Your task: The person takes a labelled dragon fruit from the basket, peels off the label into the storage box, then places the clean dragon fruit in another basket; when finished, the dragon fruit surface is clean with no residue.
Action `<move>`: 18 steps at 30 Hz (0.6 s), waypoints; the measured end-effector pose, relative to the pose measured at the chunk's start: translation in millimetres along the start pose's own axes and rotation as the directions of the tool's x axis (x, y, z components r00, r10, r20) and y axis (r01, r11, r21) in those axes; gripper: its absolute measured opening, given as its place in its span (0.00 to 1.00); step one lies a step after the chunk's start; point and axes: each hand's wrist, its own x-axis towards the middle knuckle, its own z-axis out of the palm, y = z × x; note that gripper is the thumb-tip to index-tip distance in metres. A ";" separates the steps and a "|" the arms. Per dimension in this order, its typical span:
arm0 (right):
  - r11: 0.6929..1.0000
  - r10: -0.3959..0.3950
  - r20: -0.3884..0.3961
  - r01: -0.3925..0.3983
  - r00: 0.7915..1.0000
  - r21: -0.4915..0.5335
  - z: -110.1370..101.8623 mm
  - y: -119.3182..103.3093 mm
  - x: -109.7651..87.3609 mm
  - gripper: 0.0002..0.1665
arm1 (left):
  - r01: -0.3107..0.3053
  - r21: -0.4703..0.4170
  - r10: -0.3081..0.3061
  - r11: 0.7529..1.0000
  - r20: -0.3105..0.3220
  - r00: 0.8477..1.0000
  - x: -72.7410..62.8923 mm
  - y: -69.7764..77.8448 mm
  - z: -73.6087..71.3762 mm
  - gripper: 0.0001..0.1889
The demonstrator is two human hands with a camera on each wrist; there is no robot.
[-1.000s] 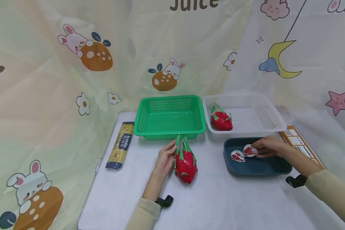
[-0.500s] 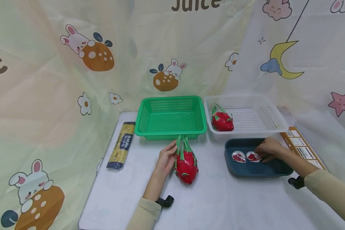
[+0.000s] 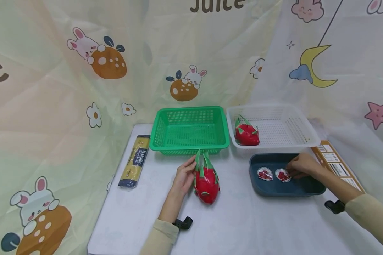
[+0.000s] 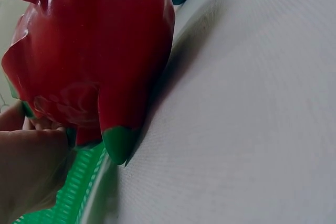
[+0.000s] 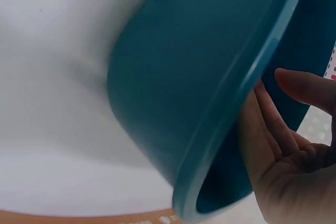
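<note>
My left hand [image 3: 183, 178] pinches a green leaf tip of a red toy dragon fruit [image 3: 207, 186] on the table in front of the green basket. The dragon fruit [image 4: 100, 51] fills much of the left wrist view, with the left hand [image 4: 31, 163] at its leafy end. My right hand [image 3: 303, 165] reaches into a dark blue tray [image 3: 306, 189], beside a round fruit-picture sticker [image 3: 283, 175]. A second such sticker [image 3: 265, 174] lies to its left. In the right wrist view, the right hand [image 5: 289, 145] has its thumb apart from its fingers; the tray wall hides some fingertips.
Behind stand a green basket [image 3: 191, 146] and a white basket [image 3: 281, 144], which holds another dragon fruit [image 3: 247, 134]. A yellow pasta packet [image 3: 135, 161] lies at left. A brown labelled box [image 3: 335, 163] lies right of the tray, partly hidden.
The right hand has shifted right inside the tray, and the sticker near it has moved slightly right and down, apart from the other. The left hand and its dragon fruit stay in place.
</note>
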 end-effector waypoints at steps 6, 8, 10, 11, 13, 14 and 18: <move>0.997 0.006 -0.063 -0.010 0.998 -0.079 -4.0 7.8 -0.2 0.20 | -0.001 -0.008 0.001 1.000 0.001 1.000 0.3 -0.4 0.3 0.23; 0.997 0.007 -0.070 -0.012 0.998 -0.076 -4.0 8.3 -1.2 0.21 | -0.001 -0.012 0.001 1.000 -0.001 1.000 0.2 -0.3 0.4 0.22; 0.998 0.005 -0.070 -0.009 0.998 -0.059 -3.6 9.5 -1.4 0.21 | -0.003 -0.009 0.003 1.000 -0.004 1.000 0.4 -0.5 0.3 0.22; 0.999 0.001 -0.068 -0.005 0.998 -0.052 -3.5 10.2 -1.3 0.21 | -0.003 -0.008 0.003 1.000 -0.005 1.000 0.4 -0.6 0.3 0.22; 0.999 -0.005 -0.067 0.003 0.998 -0.037 -3.3 12.1 -0.4 0.22 | -0.002 -0.009 0.002 1.000 -0.003 1.000 0.6 -0.8 0.2 0.22; 1.000 -0.009 -0.066 0.007 0.998 -0.030 -3.3 12.8 0.1 0.22 | -0.002 -0.010 0.002 1.000 -0.001 1.000 0.8 -1.0 0.1 0.23; 0.998 -0.021 -0.073 0.017 0.997 -0.054 -4.9 15.5 3.3 0.23 | -0.002 -0.021 0.002 1.000 0.005 1.000 1.4 -1.2 -0.4 0.23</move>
